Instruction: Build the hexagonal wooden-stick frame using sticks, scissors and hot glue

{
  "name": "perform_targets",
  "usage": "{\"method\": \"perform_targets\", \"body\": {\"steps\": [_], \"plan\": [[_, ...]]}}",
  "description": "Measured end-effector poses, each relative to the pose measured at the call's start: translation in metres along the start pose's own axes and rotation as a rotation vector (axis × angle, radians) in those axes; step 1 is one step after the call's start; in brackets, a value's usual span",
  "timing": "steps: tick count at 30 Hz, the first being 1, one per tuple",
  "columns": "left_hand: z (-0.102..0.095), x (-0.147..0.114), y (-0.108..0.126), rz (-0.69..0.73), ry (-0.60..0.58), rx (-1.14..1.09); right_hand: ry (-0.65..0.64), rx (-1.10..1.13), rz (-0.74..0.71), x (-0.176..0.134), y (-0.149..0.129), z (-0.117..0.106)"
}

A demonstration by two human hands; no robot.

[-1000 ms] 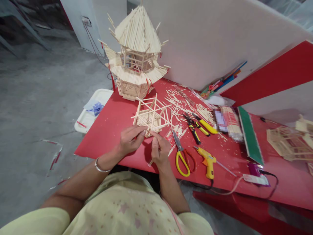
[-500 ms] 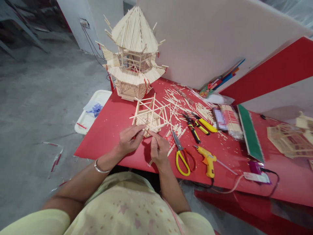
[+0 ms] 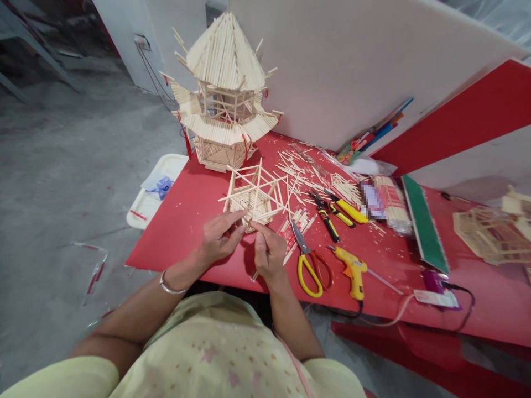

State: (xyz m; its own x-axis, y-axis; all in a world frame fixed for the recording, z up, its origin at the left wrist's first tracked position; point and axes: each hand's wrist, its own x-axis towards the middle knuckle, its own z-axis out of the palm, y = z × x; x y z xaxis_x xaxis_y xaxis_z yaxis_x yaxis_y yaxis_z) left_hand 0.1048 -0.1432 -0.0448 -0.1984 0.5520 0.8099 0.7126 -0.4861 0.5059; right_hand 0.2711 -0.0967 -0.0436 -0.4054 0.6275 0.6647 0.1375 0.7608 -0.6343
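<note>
My left hand (image 3: pixel 219 237) and my right hand (image 3: pixel 269 253) meet fingertip to fingertip at the near edge of a flat hexagonal frame of thin wooden sticks (image 3: pixel 253 196) on the red table (image 3: pixel 186 215). Both pinch at a small stick piece where the fingertips meet, next to the frame's edge. A stick also runs down under my right palm. Behind the frame stands a tall stick-built pagoda model (image 3: pixel 224 94) with a cone roof.
Yellow-handled scissors (image 3: pixel 307 264), a yellow glue gun (image 3: pixel 352 271) with its cord, and pliers (image 3: pixel 329 213) lie right of my hands. Loose sticks (image 3: pixel 307 171), a stick packet (image 3: pixel 388 204), a green board (image 3: pixel 423 226) and another stick frame (image 3: pixel 489 237) lie beyond. A white tray (image 3: pixel 153 193) sits on the floor.
My hands have stayed at the frame's near edge; only the view has drifted slightly, so everything sits a little lower-left in the picture.
</note>
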Motion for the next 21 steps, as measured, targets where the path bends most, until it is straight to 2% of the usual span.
{"method": "perform_targets", "body": {"steps": [13, 21], "plan": [[0.0031, -0.0010, -0.0030, -0.027, -0.070, -0.053, -0.006, 0.037, 0.000, 0.0017, -0.0009, -0.0014], [0.0071, -0.0020, -0.0087, -0.116, -0.168, -0.206, -0.018, 0.061, 0.011, 0.0012, 0.0006, -0.0031]]}}
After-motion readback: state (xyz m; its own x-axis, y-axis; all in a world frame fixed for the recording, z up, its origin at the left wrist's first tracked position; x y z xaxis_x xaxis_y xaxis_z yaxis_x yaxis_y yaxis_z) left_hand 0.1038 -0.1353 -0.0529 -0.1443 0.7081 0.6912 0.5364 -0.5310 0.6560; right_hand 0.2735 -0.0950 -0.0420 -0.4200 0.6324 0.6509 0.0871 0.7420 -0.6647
